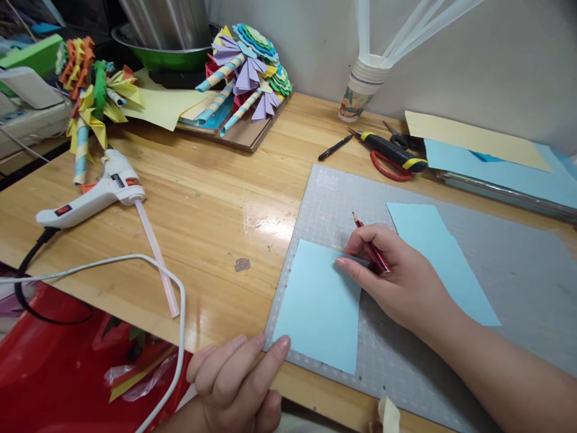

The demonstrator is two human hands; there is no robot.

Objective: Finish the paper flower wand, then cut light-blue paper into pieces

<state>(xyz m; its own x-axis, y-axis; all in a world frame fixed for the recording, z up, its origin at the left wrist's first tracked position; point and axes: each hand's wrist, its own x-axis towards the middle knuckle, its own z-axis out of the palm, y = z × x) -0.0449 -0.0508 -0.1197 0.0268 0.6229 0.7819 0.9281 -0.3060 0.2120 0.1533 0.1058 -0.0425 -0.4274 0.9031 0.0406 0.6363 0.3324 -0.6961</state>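
A light blue paper sheet (pixel 321 307) lies on the left part of a grey cutting mat (pixel 387 373). My right hand (pixel 396 270) pinches the sheet's upper right corner between thumb and fingers. A red and black pencil (pixel 376 255) is held in the same hand, its sharpened tip pointing up and away. Below the sheet's lower left corner, my left hand (pixel 238 379) has its fingers loosely bent and apart, with nothing in them. Its index fingertip is at that corner; whether it touches I cannot tell. A second light blue piece (pixel 455 264) lies behind my right wrist.
A white glue gun (pixel 103 186) with a glue stick (pixel 157 258) and a white cable (pixel 183 325) occupy the left. Pliers (pixel 392 150), scissors (pixel 399 138), a black pen (pixel 335 147) and paper cups (pixel 358 96) stand or lie behind the mat. Paper flowers (pixel 247 72) rest at the back.
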